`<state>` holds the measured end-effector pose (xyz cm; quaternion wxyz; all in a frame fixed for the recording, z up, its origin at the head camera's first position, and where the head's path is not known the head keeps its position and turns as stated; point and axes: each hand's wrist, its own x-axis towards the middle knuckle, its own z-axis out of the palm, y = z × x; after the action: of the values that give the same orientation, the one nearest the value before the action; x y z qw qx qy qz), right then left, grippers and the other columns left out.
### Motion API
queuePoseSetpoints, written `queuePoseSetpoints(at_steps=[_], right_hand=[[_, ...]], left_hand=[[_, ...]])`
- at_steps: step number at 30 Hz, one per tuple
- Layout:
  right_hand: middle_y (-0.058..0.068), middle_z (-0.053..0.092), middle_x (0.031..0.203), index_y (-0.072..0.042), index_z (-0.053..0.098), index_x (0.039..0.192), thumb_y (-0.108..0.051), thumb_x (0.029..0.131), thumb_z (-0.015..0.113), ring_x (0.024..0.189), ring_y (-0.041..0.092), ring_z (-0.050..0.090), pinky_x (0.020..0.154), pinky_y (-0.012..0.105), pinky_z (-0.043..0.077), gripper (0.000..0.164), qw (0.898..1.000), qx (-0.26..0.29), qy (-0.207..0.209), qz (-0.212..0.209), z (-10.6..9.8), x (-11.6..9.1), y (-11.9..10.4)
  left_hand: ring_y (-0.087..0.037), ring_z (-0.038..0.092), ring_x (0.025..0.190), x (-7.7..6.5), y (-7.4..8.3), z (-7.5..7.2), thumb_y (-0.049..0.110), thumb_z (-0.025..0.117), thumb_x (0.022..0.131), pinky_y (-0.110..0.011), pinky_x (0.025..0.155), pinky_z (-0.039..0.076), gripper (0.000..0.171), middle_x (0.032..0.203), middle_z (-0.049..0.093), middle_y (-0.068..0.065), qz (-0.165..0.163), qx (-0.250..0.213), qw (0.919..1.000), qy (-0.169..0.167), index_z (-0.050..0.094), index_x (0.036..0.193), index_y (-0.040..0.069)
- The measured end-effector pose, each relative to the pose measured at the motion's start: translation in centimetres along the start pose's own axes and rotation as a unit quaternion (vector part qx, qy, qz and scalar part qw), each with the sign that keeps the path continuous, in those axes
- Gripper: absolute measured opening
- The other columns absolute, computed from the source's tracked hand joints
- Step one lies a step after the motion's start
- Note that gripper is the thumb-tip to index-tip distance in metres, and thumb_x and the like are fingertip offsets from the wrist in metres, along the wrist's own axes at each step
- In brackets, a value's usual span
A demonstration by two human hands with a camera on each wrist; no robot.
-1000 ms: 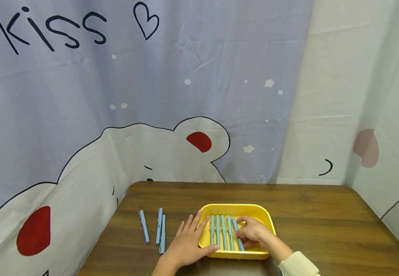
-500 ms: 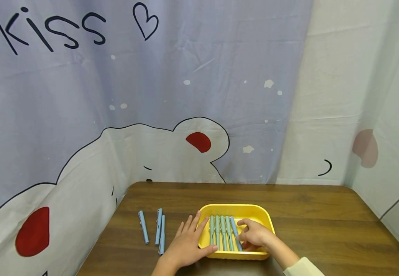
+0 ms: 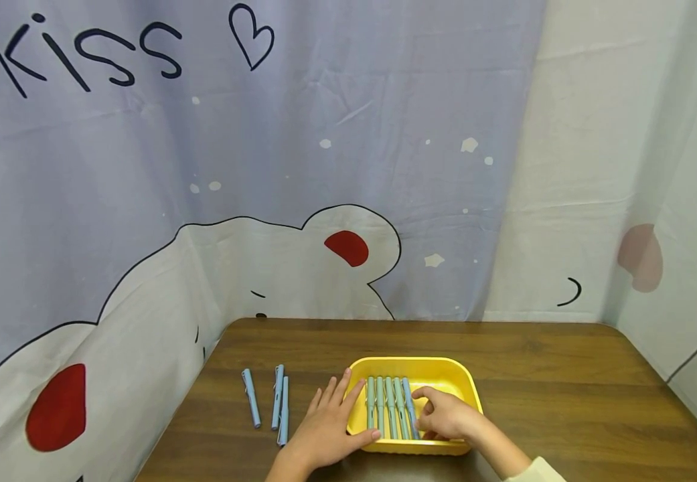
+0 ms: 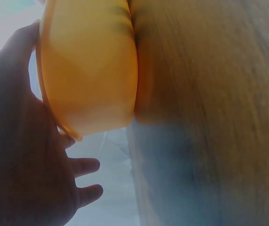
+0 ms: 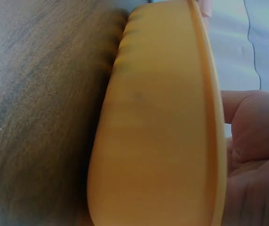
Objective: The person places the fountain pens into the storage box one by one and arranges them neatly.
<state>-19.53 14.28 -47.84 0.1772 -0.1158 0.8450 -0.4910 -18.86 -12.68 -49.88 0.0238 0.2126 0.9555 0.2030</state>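
In the head view, a yellow plastic tray (image 3: 438,362) holds several pale green pens (image 3: 390,405) side by side, with one blue pen (image 3: 409,402) along their right side. My right hand (image 3: 453,416) reaches over the tray's right part, its index finger and thumb against the blue pen's right side. My left hand (image 3: 327,428) lies at the tray's left front corner, fingers spread and thumb on the front rim. The left wrist view shows that hand (image 4: 26,141) beside the tray wall (image 4: 90,70). In the right wrist view the wall (image 5: 158,117) hides the pens and most fingertips.
Three more blue pens lie on the brown wooden table to the left of the tray: one apart (image 3: 251,398), and a pair (image 3: 278,396) close together. A printed curtain (image 3: 348,134) hangs behind the table and along its sides.
The blue pen in the tray has shifted left and now stands straighter against the green row. My right hand has moved slightly with it, thumb and index resettled. The left hand stays put.
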Motion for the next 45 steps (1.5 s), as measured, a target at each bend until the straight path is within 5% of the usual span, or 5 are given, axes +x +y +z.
queuePoseSetpoints(at_steps=[12, 27, 32, 38, 45], right_hand=[[0.004, 0.064, 0.097, 0.002, 0.061, 0.128, -0.016, 0.093, 0.073, 0.08, 0.015, 0.063, 0.069, 0.03, 0.053, 0.041, 0.978, -0.134, 0.004, -0.159, -1.1, -1.7, 0.1], [0.011, 0.06, 0.138, -0.01, 0.064, 0.133, -0.023, 0.092, 0.075, 0.123, 0.029, 0.06, 0.095, 0.05, 0.054, 0.044, 0.88, -0.339, 0.225, -0.246, -0.9, -4.6, 2.0], [0.016, 0.056, 0.144, -0.007, 0.064, 0.132, -0.023, 0.087, 0.082, 0.13, 0.034, 0.055, 0.104, 0.039, 0.049, 0.051, 0.839, -0.382, 0.274, -0.273, -1.2, -4.5, 3.2], [0.019, 0.053, 0.147, -0.004, 0.063, 0.132, -0.025, 0.088, 0.081, 0.135, 0.044, 0.048, 0.115, 0.008, 0.0, 0.052, 0.84, -0.384, 0.278, -0.264, -1.5, -4.7, 4.3], [0.016, 0.05, 0.152, -0.005, 0.061, 0.137, -0.033, 0.093, 0.074, 0.139, 0.043, 0.043, 0.116, 0.011, -0.005, 0.054, 0.839, -0.405, 0.274, -0.238, -1.8, -4.9, 5.0]], left_hand=[[-0.043, 0.02, 0.152, -0.1, 0.1, -0.1, 0.075, 0.052, 0.09, -0.068, 0.117, 0.02, 0.091, 0.17, 0.012, -0.008, 0.003, -0.003, 1.0, 0.003, 0.027, 0.162, 0.024], [-0.042, 0.018, 0.153, 0.0, -0.2, 0.2, 0.075, 0.051, 0.091, -0.068, 0.118, 0.017, 0.09, 0.171, 0.01, -0.007, 0.004, -0.003, 1.0, -0.001, 0.027, 0.162, 0.025], [-0.043, 0.019, 0.152, 0.0, -0.1, 0.0, 0.074, 0.052, 0.091, -0.068, 0.117, 0.018, 0.09, 0.17, 0.012, -0.008, 0.007, 0.0, 1.0, 0.003, 0.028, 0.162, 0.024], [-0.043, 0.019, 0.152, -0.1, 0.1, -0.1, 0.074, 0.052, 0.091, -0.068, 0.117, 0.018, 0.09, 0.171, 0.011, -0.008, 0.007, -0.003, 1.0, 0.0, 0.027, 0.162, 0.024], [-0.043, 0.02, 0.152, -0.1, 0.0, -0.1, 0.074, 0.053, 0.091, -0.068, 0.117, 0.019, 0.09, 0.171, 0.011, -0.008, 0.005, -0.003, 1.0, 0.0, 0.028, 0.162, 0.024]])
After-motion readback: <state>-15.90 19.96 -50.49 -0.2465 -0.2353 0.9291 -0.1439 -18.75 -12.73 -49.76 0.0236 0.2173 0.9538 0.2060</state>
